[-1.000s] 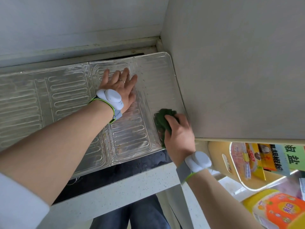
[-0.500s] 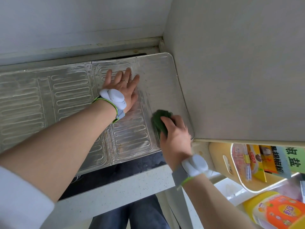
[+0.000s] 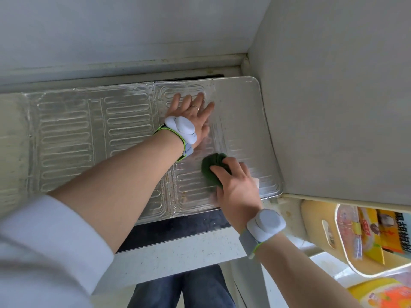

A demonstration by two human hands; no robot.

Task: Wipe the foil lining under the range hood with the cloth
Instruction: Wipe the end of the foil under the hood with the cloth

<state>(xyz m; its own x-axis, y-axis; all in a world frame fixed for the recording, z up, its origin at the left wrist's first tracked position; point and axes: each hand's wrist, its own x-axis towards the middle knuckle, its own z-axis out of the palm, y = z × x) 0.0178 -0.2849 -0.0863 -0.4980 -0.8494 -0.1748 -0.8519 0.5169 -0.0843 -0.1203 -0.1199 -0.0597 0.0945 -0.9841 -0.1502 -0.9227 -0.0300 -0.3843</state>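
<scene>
The silver embossed foil lining [image 3: 93, 134] spreads across the middle of the head view. My left hand [image 3: 191, 112] lies flat on it, fingers spread, near the upper right panel. A crumpled dark green cloth [image 3: 212, 168] is pressed against the foil's lower right part. My right hand [image 3: 235, 187] grips that cloth from below, fingers curled over it. The cloth is partly hidden under those fingers. Both wrists carry white bands.
A pale grey wall [image 3: 333, 107] borders the foil on the right. Below the foil run a black strip [image 3: 178, 227] and a speckled white counter edge [image 3: 178, 256]. At the lower right stand a yellow container [image 3: 320, 232] and coloured packages [image 3: 378, 232].
My right hand has slid the green cloth leftward across the foil, away from the right edge. My left hand has stayed flat in place.
</scene>
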